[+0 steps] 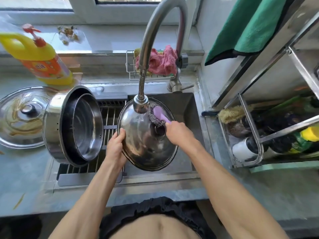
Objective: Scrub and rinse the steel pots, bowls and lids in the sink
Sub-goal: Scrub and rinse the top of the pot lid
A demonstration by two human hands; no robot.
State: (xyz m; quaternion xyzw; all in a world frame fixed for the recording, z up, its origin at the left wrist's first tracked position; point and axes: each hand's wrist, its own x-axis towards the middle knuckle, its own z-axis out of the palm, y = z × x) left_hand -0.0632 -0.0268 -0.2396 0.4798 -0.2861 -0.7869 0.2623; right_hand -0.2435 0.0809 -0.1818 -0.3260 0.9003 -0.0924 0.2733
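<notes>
Left hand [115,145]: gripping the steel lid's [138,144] left rim, tilting it over the sink [186,104].
Right hand [177,131]: clutching the purple-handled scourer [159,116], seemingly pressing its wire pad beside the lid's knob.

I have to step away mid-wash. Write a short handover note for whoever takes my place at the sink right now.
Left hand grips the rim of the steel lid, held tilted over the sink under the faucet head.
Right hand holds the purple-handled steel-wool scrubber against the lid's top.
Done: the pot with a bowl nested inside lies on its side on the drain rack; whether it is washed is unclear.
Left: finish this lid, then the soiled lid on the counter.
</notes>
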